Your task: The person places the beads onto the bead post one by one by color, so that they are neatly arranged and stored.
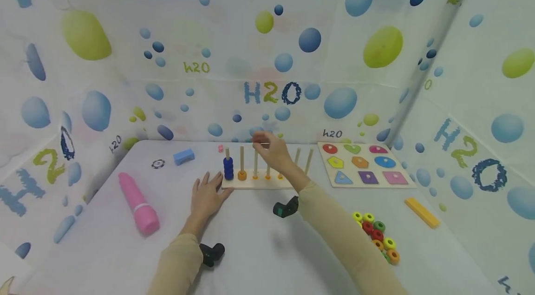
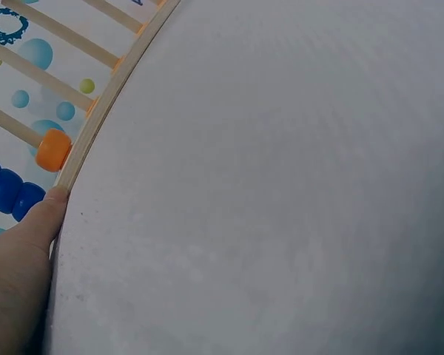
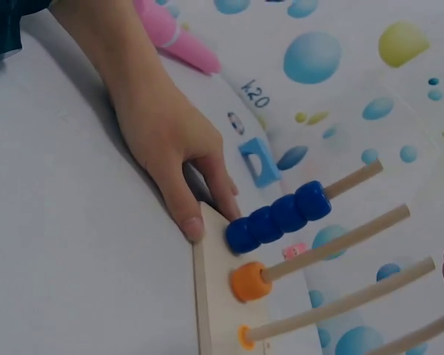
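A wooden peg board [image 1: 267, 185] stands at the table's back. Four blue beads [image 1: 228, 168] stack on its leftmost peg, and one orange bead [image 1: 242, 175] sits at the foot of the second peg. My left hand [image 1: 207, 197] holds the board's left end, thumb [image 2: 48, 211] against its front edge and index finger [image 3: 220, 194] on the other side. Above the pegs hovers my right hand [image 1: 273, 151], its fingers bent near the top of the third peg [image 3: 348, 299]. Whether those fingertips hold anything is hidden.
Loose coloured beads [image 1: 377, 234] lie right of my right forearm, near a yellow block [image 1: 422, 213]. A shape puzzle [image 1: 363, 162] is at the back right. Leftward are a pink wand-like object [image 1: 140, 204], a blue block [image 1: 184, 157] and a poker chip [image 1: 158, 164].
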`<state>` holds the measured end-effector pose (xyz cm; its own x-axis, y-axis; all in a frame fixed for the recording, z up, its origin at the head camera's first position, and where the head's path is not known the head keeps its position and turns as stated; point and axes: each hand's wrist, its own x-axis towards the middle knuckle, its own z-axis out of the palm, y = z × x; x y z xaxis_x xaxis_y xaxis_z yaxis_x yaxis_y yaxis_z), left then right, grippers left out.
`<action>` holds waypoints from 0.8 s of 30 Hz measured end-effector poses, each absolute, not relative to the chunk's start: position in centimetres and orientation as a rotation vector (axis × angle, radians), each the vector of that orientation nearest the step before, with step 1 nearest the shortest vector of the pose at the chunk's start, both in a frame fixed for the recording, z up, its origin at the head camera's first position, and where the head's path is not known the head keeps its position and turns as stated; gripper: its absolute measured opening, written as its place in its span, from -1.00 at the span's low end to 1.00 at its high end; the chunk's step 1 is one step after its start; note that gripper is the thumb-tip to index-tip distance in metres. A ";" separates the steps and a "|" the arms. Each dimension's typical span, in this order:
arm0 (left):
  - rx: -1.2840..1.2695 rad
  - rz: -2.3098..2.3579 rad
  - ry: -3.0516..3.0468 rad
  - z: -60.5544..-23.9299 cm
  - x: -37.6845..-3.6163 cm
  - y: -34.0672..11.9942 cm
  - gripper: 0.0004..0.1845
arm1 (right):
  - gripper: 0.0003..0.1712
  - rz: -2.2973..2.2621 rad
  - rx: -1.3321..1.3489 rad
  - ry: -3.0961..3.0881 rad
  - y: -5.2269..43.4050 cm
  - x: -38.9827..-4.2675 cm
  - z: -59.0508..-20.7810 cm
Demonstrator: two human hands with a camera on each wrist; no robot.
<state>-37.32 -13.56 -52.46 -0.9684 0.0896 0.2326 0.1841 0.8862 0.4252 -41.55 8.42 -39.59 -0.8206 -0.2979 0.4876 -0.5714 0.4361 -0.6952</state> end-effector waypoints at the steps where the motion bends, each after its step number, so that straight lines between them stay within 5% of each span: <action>1: -0.211 -0.670 -2.848 -52.4 -37.4 -13.6 -0.26 | -0.73 1.345 0.727 -2.388 9.0 -41.5 -39.7; 24: -0.235 -0.684 -2.860 -52.1 -37.4 -13.7 -0.25 | -0.65 1.275 0.438 -2.532 29.2 -35.1 -44.6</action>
